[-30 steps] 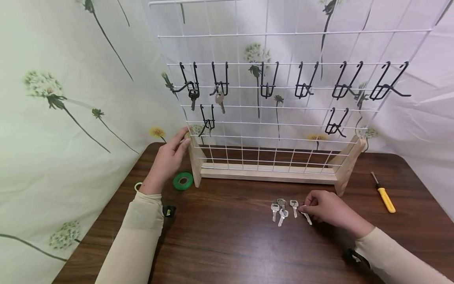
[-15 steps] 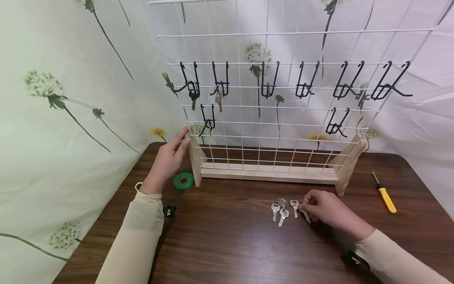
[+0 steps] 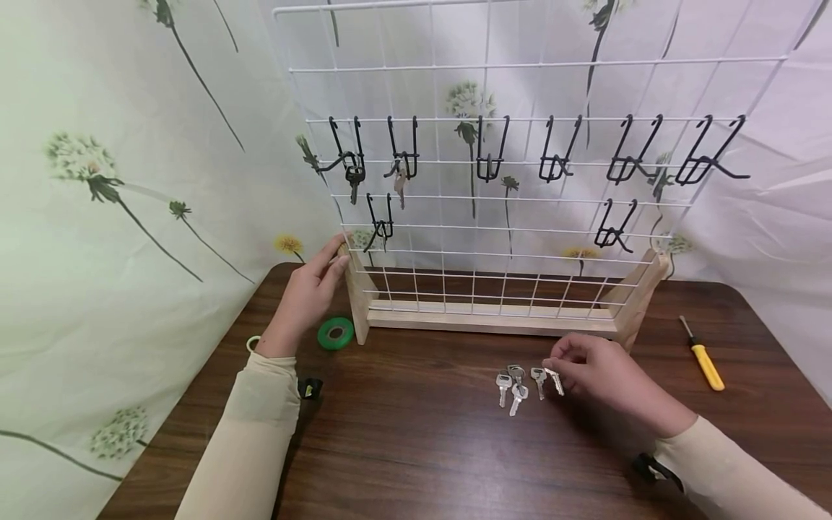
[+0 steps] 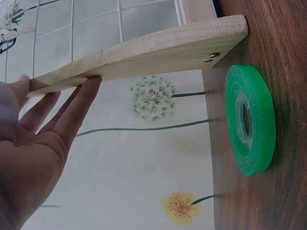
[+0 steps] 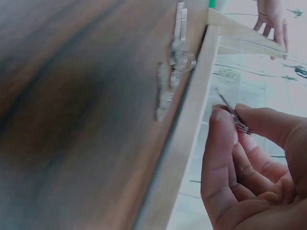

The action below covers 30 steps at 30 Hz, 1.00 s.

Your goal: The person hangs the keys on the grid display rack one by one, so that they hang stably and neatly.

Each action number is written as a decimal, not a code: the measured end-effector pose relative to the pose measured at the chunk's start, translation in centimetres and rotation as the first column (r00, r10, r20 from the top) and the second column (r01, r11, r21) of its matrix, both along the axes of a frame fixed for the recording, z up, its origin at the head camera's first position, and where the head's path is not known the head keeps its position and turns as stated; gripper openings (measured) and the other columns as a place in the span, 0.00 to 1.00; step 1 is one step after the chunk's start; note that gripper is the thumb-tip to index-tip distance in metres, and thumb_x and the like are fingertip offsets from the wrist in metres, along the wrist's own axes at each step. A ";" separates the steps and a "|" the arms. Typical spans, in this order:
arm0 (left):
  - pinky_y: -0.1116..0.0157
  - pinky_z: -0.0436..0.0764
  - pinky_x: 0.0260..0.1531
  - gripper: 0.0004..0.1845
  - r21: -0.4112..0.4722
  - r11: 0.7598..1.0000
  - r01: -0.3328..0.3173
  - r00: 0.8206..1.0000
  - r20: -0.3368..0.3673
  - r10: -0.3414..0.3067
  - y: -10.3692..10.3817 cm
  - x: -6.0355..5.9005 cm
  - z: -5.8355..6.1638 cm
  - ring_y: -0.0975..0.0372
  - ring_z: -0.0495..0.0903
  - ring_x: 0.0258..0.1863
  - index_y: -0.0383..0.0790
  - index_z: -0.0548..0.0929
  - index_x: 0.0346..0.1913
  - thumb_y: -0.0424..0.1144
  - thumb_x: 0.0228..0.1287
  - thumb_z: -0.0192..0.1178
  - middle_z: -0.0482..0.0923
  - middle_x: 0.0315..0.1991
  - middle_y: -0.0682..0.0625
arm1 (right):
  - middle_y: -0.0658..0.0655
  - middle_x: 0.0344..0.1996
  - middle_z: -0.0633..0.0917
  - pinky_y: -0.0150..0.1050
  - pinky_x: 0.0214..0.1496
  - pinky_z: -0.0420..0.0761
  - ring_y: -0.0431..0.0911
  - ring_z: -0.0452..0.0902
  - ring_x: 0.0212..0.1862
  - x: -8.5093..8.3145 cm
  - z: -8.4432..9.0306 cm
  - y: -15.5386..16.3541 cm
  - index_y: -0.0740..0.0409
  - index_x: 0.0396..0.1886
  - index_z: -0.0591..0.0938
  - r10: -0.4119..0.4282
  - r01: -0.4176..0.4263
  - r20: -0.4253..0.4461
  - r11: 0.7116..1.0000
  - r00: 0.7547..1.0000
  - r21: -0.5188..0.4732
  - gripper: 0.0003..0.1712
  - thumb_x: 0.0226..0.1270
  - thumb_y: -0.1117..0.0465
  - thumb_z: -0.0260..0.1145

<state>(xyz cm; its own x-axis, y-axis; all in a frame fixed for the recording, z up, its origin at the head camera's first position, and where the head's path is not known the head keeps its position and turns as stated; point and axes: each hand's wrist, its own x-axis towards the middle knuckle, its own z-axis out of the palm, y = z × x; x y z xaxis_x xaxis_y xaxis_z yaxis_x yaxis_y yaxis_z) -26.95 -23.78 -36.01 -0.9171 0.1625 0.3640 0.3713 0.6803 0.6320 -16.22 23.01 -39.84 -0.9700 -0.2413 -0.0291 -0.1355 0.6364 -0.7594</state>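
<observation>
A white wire grid rack [image 3: 520,217] on a wooden base [image 3: 490,322] stands on the brown table [image 3: 416,440]. My left hand [image 3: 310,289] rests with straight fingers [image 4: 72,115] against the rack's left wooden foot [image 4: 144,52]. My right hand [image 3: 594,372] pinches a silver key [image 3: 555,380] by its head [image 5: 237,120], just above the table. Three more silver keys [image 3: 516,383] lie left of it, seen too in the right wrist view as keys [image 5: 175,62]. Two keys [image 3: 354,177] hang on the leftmost black hooks [image 3: 403,155].
A green tape roll [image 3: 335,333] [image 4: 249,120] lies by the rack's left foot. A yellow-handled screwdriver [image 3: 702,357] lies at the right of the table. Several empty black hooks [image 3: 624,162] hang on the grid. Floral cloth [image 3: 130,217] surrounds the table.
My right hand has lifted the silver key off the table and drawn it slightly up and towards the rack. The left hand has stayed on the rack's foot.
</observation>
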 end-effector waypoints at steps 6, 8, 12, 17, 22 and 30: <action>0.37 0.81 0.64 0.30 0.006 1.000 0.003 1.000 -0.008 -0.003 0.1 0.0 -0.1 0.40 0.86 0.63 0.59 0.63 0.85 0.55 0.87 0.47 0.76 0.74 0.35 | 0.47 0.23 0.83 0.33 0.27 0.78 0.35 0.75 0.25 0.0 1.2 -0.6 0.46 0.38 0.90 0.038 -0.040 -0.131 0.999 0.991 -0.008 0.05 0.71 0.52 0.77; 0.37 0.81 0.64 0.30 0.009 1.000 0.005 1.000 -0.010 -0.005 0.1 0.0 -0.2 0.40 0.85 0.63 0.58 0.63 0.85 0.55 0.87 0.47 0.77 0.74 0.34 | 0.46 0.26 0.87 0.32 0.30 0.78 0.33 0.77 0.28 0.0 1.6 -1.0 0.44 0.39 0.92 0.029 -0.030 -0.174 1.000 0.984 0.000 0.04 0.70 0.51 0.77; 0.37 0.81 0.64 0.30 0.013 1.000 0.009 1.000 -0.006 -0.009 0.1 -0.1 -0.2 0.40 0.85 0.64 0.58 0.63 0.85 0.55 0.87 0.47 0.76 0.74 0.34 | 0.47 0.35 0.93 0.29 0.35 0.81 0.32 0.81 0.33 0.0 2.9 -2.2 0.43 0.44 0.94 -0.011 0.005 -0.237 1.000 0.971 -0.024 0.06 0.72 0.51 0.77; 0.37 0.80 0.65 0.29 0.011 1.000 0.006 1.000 -0.003 -0.006 0.1 0.0 -0.2 0.40 0.85 0.64 0.61 0.62 0.85 0.56 0.87 0.47 0.74 0.76 0.35 | 0.49 0.41 0.94 0.26 0.39 0.80 0.31 0.81 0.37 0.0 5.7 -3.9 0.46 0.51 0.94 -0.007 0.006 -0.393 1.000 0.919 -0.003 0.10 0.76 0.55 0.73; 0.36 0.80 0.64 0.29 0.008 1.000 0.003 1.000 -0.004 -0.003 0.0 0.1 0.0 0.39 0.85 0.64 0.61 0.62 0.85 0.55 0.88 0.47 0.75 0.75 0.35 | 0.50 0.38 0.93 0.28 0.34 0.79 0.34 0.79 0.33 0.2 10.1 -5.4 0.50 0.54 0.93 0.002 -0.022 -0.452 0.999 0.892 -0.040 0.11 0.78 0.57 0.70; 0.35 0.79 0.65 0.29 0.008 1.000 0.006 1.000 -0.002 -0.006 0.0 0.2 0.1 0.38 0.83 0.65 0.61 0.62 0.85 0.54 0.88 0.46 0.73 0.77 0.35 | 0.46 0.30 0.91 0.30 0.35 0.83 0.38 0.87 0.35 0.1 16.6 -8.0 0.45 0.46 0.93 -0.072 -0.005 -0.371 0.979 0.926 -0.204 0.13 0.76 0.44 0.72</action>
